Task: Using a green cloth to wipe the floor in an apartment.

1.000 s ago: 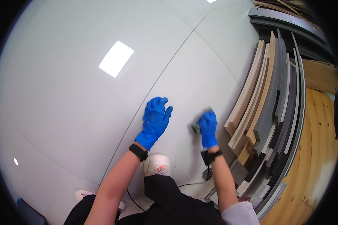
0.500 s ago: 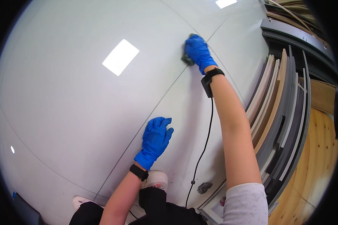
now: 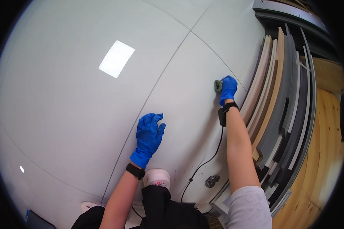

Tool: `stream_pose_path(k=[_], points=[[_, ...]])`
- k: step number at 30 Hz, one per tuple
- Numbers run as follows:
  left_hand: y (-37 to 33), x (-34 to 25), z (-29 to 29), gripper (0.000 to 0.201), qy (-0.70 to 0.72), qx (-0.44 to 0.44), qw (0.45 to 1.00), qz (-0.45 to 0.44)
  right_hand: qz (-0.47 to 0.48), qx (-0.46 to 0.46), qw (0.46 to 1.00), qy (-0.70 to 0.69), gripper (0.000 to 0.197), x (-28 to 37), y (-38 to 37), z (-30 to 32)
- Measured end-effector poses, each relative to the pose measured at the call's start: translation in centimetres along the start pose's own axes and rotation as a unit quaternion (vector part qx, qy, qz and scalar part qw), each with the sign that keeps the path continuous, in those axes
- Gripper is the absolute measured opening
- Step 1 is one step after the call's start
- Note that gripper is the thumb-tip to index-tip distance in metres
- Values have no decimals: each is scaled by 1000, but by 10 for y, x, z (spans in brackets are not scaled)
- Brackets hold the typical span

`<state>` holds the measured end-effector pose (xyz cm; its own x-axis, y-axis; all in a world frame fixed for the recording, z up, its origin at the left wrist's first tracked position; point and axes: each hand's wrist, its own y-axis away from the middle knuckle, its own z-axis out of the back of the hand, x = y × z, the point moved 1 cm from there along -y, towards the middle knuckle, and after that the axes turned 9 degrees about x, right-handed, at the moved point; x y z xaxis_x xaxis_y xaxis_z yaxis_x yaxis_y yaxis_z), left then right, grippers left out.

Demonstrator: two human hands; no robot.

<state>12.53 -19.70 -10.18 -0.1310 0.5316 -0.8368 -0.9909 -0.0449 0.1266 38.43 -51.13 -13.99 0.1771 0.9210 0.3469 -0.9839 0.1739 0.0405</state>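
My right hand (image 3: 229,88), in a blue glove, is closed around a curled green scouring pad (image 3: 218,86). The pad sticks out on the hand's left side, against the glossy pale tile floor (image 3: 76,114). My left hand (image 3: 147,133), gloved in the same blue, is nearer to me and beside a dark tile joint. Its fingers are loosely bent, with the thumb held apart, and nothing shows in it. Each wrist wears a black strap; a black cable (image 3: 209,160) runs back from the box on the right one.
Long boards and strips (image 3: 273,103) in wood, grey and white lean in a stack along the right. Beyond them is a knotty wood panel (image 3: 325,141). A dark grey crumpled wad (image 3: 212,181) lies near my white shoe (image 3: 158,176). A dark flat object (image 3: 38,220) stands at lower left.
My right hand has drawn back toward me and to the right with the scouring pad, ending near the boards. My left hand has shifted slightly left in the picture as the view moved.
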Motion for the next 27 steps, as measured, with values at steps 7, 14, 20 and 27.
stream_pose_path(k=[7,14,20,27], points=[[5,6,-4,23,9,-6,1000,-18,-127,-22,984,-126,24,4,124,18],[8,8,-4,23,29,-12,999,-39,-118,-30,986,-117,18,-58,235,21],[12,18,-8,24,47,15,998,-41,-18,128,984,123,16,-78,315,37],[7,12,-3,25,28,5,999,-41,303,25,931,201,15,80,158,32]])
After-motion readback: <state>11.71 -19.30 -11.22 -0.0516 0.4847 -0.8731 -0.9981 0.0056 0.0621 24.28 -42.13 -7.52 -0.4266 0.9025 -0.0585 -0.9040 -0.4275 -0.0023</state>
